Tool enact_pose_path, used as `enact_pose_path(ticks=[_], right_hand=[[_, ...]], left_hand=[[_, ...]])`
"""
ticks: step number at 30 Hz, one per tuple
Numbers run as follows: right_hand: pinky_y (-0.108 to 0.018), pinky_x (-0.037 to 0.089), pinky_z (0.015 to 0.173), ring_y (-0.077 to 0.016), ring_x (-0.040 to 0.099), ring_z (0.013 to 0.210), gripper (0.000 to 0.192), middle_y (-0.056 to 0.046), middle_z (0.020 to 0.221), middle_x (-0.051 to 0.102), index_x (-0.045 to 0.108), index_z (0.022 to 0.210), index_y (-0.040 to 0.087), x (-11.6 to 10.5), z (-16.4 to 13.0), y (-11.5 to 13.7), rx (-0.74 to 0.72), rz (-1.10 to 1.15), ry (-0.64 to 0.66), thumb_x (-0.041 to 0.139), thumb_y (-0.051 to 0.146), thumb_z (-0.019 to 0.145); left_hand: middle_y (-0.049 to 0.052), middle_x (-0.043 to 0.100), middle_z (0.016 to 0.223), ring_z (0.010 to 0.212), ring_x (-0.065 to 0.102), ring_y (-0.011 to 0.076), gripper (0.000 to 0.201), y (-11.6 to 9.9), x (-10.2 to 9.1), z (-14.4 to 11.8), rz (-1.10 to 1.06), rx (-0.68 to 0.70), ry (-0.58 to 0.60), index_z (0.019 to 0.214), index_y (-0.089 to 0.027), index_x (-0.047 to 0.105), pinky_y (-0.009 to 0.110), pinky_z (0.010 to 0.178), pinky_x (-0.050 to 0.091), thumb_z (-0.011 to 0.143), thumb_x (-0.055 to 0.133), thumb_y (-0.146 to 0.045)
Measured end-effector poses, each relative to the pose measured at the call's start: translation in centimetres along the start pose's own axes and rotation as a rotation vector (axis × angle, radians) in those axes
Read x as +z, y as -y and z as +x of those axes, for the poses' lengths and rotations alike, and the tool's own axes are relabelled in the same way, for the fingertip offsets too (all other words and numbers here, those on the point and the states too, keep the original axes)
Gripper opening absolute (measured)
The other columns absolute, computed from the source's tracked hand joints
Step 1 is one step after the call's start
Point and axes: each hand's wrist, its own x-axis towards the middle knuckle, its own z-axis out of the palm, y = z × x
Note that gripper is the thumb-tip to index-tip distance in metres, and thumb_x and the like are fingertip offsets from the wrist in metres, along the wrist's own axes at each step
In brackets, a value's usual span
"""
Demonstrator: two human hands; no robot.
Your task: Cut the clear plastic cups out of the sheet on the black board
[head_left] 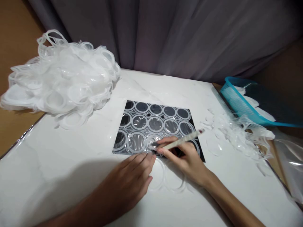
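A clear plastic sheet (136, 142) printed with rows of pale rings lies over a black board (201, 154) in the middle of the table. My right hand (187, 157) is closed around a slim whitish pen-like tool (184, 138), held at a slant. Its dark tip meets the sheet inside a front-row ring. Beside that tip, my left hand (136, 176) rests its outstretched fingers on the sheet's near edge, thumb apart. Its fingertips are slightly blurred. Part of the sheet with more rings (174, 181) hangs past the board towards me, between my hands.
A large heap of ringed plastic sheets (71, 75) fills the back left. At right lie plastic scraps (239, 135) with round holes. A blue basket (246, 107) behind them holds round white pieces (265, 114). Clear plastic (291, 164) lies far right; a grey curtain (165, 34) hangs behind.
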Motion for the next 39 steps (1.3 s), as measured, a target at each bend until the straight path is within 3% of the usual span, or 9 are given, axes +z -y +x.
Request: enact_pose_path(ticks=[4,7,12,17,21,25,29,34,39], right_hand=[[-0.033,0.053,0.071,-0.0184,0.070,0.094,0.032,-0.011,0.124,0.075,0.066,0.134,0.009,0.0,-1.3,0.4,-0.519,-0.492,0.074,0.057,0.009,0.103],[-0.035,0.053,0.071,-0.0219,0.070,0.099,0.038,-0.017,0.138,0.067,0.060,0.141,0.000,0.0,-1.9,1.0,-0.653,-0.826,0.093,0.047,0.006,0.105],[-0.035,0.053,0.078,-0.0197,0.070,0.103,0.041,-0.013,0.142,0.065,0.057,0.144,0.004,-1.1,-0.3,1.2,-0.609,-0.841,-0.040,0.050,0.003,0.104],[-0.037,0.055,0.090,-0.0198,0.072,0.106,0.039,-0.007,0.123,0.076,0.070,0.132,0.019,-3.9,4.3,0.7,-0.455,-0.624,-0.427,0.068,0.005,0.096],[-0.034,0.056,0.080,-0.0190,0.073,0.093,0.019,-0.005,0.109,0.079,0.079,0.115,0.022,-3.0,6.0,1.6,-0.156,-0.323,-0.701,0.070,0.021,0.099],[-0.031,0.054,0.071,-0.0182,0.072,0.089,0.012,-0.003,0.117,0.078,0.081,0.099,0.022,0.9,4.5,2.5,-0.005,-0.072,-0.452,0.071,0.028,0.098],[-0.030,0.046,0.059,-0.0134,0.063,0.070,0.017,-0.004,0.120,0.076,0.081,0.096,0.021,3.6,3.5,3.0,0.135,0.084,-0.221,0.071,0.035,0.097],[-0.030,0.034,0.053,-0.0111,0.050,0.061,0.029,-0.009,0.105,0.077,0.081,0.102,0.017,4.1,3.7,2.9,0.306,0.194,-0.066,0.073,0.044,0.094],[-0.030,0.031,0.053,-0.0109,0.041,0.058,0.037,-0.007,0.084,0.072,0.079,0.113,0.015,4.1,3.8,2.6,0.286,0.186,-0.022,0.074,0.046,0.092]], left_hand=[[0.011,0.064,0.135,0.129,0.051,0.0262,0.038,0.2,-0.1,0.2,-0.042,0.012,-0.022,0.137,-0.001,0.059,0.040,0.117,0.034,0.104,0.054,-0.018],[0.010,0.066,0.127,0.123,0.053,0.0256,0.034,0.2,-0.2,0.4,-0.041,-0.005,-0.036,0.133,-0.003,0.061,0.040,0.114,0.035,0.105,0.052,-0.020],[0.007,0.066,0.128,0.118,0.055,0.0239,0.038,0.2,-0.5,0.7,-0.072,-0.055,-0.017,0.139,-0.006,0.057,0.038,0.109,0.037,0.107,0.045,-0.021],[0.005,0.065,0.134,0.116,0.058,0.0225,0.044,0.2,-0.9,0.9,-0.146,-0.090,0.106,0.147,-0.009,0.051,0.038,0.102,0.045,0.106,0.043,-0.023],[0.003,0.064,0.140,0.125,0.057,0.0194,0.043,0.2,-1.5,0.3,-0.105,-0.091,0.066,0.145,-0.010,0.055,0.034,0.102,0.047,0.111,0.036,-0.027],[0.008,0.064,0.138,0.131,0.054,0.0214,0.038,0.6,-2.3,-1.3,-0.012,-0.102,-0.033,0.138,-0.007,0.061,0.034,0.108,0.042,0.109,0.041,-0.020],[0.013,0.063,0.136,0.129,0.055,0.0259,0.038,1.5,-2.8,-2.5,0.052,-0.181,-0.028,0.140,-0.003,0.059,0.040,0.108,0.040,0.107,0.045,-0.015],[0.010,0.066,0.137,0.128,0.059,0.0241,0.036,1.7,-2.5,-2.8,0.083,-0.138,-0.045,0.138,-0.005,0.062,0.039,0.110,0.042,0.105,0.049,-0.012],[0.011,0.068,0.134,0.126,0.062,0.0250,0.031,1.5,-2.4,-2.7,0.109,-0.111,-0.055,0.131,-0.004,0.066,0.039,0.111,0.044,0.104,0.051,-0.011]])
